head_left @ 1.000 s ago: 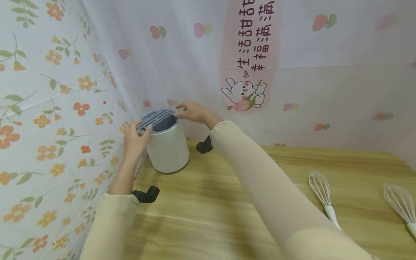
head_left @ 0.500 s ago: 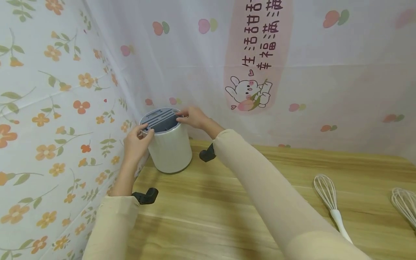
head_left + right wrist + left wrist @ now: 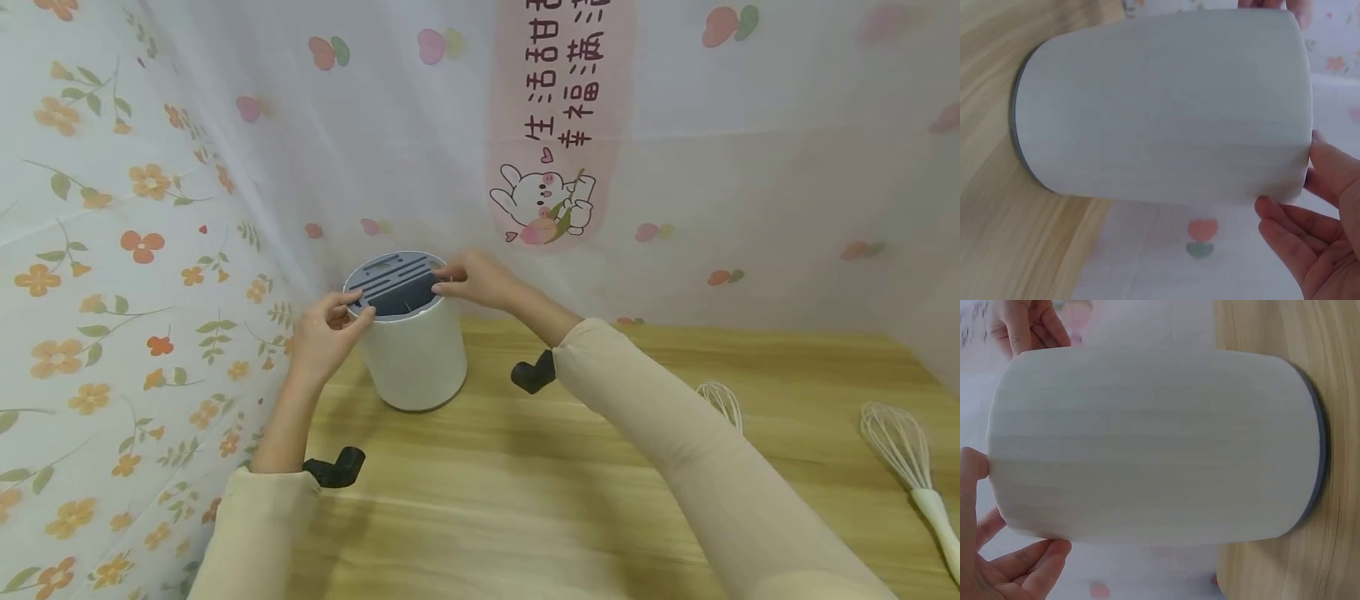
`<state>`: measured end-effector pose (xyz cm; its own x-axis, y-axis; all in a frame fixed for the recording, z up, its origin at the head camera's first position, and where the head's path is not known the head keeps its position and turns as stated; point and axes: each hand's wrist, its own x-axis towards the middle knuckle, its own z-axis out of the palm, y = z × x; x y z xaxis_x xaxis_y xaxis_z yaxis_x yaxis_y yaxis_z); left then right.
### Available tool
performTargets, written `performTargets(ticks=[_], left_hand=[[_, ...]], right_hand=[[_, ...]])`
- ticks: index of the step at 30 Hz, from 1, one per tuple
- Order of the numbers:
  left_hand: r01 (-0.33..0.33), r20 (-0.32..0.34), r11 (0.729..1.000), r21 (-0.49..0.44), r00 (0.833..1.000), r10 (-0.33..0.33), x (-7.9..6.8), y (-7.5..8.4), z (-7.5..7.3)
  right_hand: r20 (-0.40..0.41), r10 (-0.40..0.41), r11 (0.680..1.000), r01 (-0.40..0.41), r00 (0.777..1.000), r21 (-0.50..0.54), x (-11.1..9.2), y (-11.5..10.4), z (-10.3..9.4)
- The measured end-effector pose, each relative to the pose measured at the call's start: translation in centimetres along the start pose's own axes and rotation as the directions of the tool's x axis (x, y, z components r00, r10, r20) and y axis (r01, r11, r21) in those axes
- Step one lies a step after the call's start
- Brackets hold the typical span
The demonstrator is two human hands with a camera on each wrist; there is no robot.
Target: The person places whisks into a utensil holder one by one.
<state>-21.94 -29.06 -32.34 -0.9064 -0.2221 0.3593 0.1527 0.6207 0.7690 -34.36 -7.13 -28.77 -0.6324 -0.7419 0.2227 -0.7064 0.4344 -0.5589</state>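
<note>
A white, round knife block (image 3: pixel 416 367) with a grey slotted insert (image 3: pixel 393 283) stands upright on the wooden table. One half of its top is a deep open compartment; the other has long narrow slots. My left hand (image 3: pixel 322 337) grips the rim on the left, thumb and fingers around the edge. On the opposite side, my right hand (image 3: pixel 483 282) pinches the rim, its thumb over the compartment. Both wrist views show the smooth side of the block, with fingertips of the left hand (image 3: pixel 1022 569) and right hand (image 3: pixel 1329 237) against it near the top.
Two white-handled whisks lie at the right of the wooden table (image 3: pixel 465 500): one whisk (image 3: pixel 900 442) in plain sight, the other whisk (image 3: pixel 722 402) mostly behind the right sleeve. A floral curtain (image 3: pixel 150 275) hangs close on the left, and a printed curtain (image 3: pixel 675 192) behind.
Both hands have closed onto the rim, the right one coming down from loosely spread fingers. The knife block has shifted right, away from the left curtain. The head view has turned slightly.
</note>
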Motion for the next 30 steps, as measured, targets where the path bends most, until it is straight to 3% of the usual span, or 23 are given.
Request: performTargets(ticks=[5, 12, 16, 22, 30], left_hand=[[-0.044, 0.026, 0.999, -0.010, 0.999, 0.044, -1.5, 2.4, 2.2], [-0.100, 0.122, 0.993, -0.069, 0.987, 0.108, -4.0, 5.9, 5.7], [-0.137, 0.182, 0.982, -0.128, 0.970, 0.159, -5.5, 7.7, 7.7], [-0.166, 0.265, 0.963, -0.212, 0.939, 0.220, -7.6, 10.2, 10.3], [-0.215, 0.330, 0.932, -0.293, 0.892, 0.310, -9.3, 12.9, 13.0]], right_hand=[[-0.003, 0.016, 1.000, -0.016, 1.000, 0.001, -4.6, 0.7, -2.1], [-0.023, 0.157, 0.988, -0.157, 0.987, -0.005, -12.5, 0.5, -4.5], [-0.070, 0.230, 0.973, -0.232, 0.971, -0.012, -17.2, -0.1, -5.5], [-0.166, 0.247, 0.965, -0.258, 0.955, -0.045, -23.6, -0.5, -6.4], [-0.240, 0.321, 0.939, -0.341, 0.916, -0.044, -29.7, -1.2, -7.4]])
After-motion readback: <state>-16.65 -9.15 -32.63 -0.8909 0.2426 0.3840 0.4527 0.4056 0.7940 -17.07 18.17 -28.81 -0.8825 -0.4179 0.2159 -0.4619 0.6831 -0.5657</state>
